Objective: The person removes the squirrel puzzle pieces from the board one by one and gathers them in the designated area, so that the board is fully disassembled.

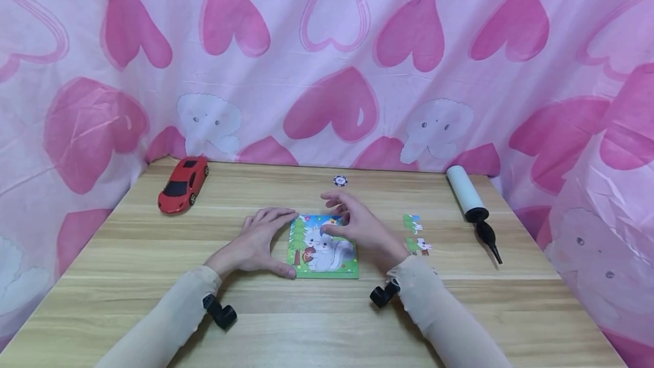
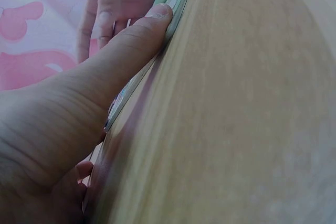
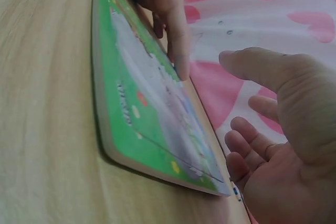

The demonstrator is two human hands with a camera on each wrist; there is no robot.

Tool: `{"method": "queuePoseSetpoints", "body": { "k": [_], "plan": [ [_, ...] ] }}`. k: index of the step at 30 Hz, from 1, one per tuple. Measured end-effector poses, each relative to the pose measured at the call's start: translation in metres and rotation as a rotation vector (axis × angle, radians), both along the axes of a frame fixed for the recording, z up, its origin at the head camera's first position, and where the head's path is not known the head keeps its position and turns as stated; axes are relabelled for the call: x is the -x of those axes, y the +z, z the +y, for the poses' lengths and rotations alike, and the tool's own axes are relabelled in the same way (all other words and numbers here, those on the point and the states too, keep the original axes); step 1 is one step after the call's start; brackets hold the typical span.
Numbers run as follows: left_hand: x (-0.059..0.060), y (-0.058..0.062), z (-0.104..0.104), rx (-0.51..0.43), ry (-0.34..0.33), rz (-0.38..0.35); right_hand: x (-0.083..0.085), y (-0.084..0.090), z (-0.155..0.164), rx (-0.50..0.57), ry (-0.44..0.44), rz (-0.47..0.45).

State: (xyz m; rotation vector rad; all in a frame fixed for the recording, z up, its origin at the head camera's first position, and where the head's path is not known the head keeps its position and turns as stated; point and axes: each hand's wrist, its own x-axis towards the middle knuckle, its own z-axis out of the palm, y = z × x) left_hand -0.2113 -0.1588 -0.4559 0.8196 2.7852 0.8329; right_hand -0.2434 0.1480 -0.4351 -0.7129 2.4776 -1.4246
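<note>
A jigsaw puzzle point(image 1: 327, 254) in a green-edged board, showing a white squirrel among trees, lies on the table in the head view. My left hand point(image 1: 258, 243) holds its left side, thumb at the near left corner and fingers at the far left corner. In the left wrist view the thumb point(image 2: 136, 38) lies against the board's edge. Above the board's far right part hovers my right hand point(image 1: 363, 226), fingers loosely bent; the right wrist view shows nothing between thumb and fingers. Loose puzzle pieces point(image 1: 419, 246) lie right of the board, partly hidden by the right forearm.
A red toy car point(image 1: 183, 185) stands at the back left. Near the back edge lies a round chip point(image 1: 340, 180). At the right is a white hand pump point(image 1: 466, 192) with a black nozzle. Pink heart-patterned cloth point(image 1: 327, 101) hangs behind the wooden table.
</note>
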Motion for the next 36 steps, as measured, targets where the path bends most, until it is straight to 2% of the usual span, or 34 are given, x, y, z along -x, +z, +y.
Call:
{"method": "queuePoseSetpoints", "body": {
  "k": [4, 13, 23, 31, 36],
  "plan": [
    [0.0, 0.0, 0.0, -0.002, -0.003, -0.001, 0.001, -0.005, -0.003, -0.035, 0.012, 0.032],
    [0.0, 0.001, 0.0, -0.001, -0.001, -0.008, 0.002, -0.01, -0.006, -0.106, 0.029, 0.026],
    [0.001, -0.001, -0.001, 0.001, -0.005, 0.007, 0.001, -0.012, -0.006, -0.181, 0.028, 0.042],
    [0.001, 0.0, 0.0, 0.003, -0.007, 0.004, 0.001, -0.012, -0.006, -0.224, 0.067, 0.08],
    [0.001, 0.001, 0.001, 0.006, -0.004, -0.003, 0.0, -0.011, -0.006, -0.256, 0.081, 0.067]
  ]
}}
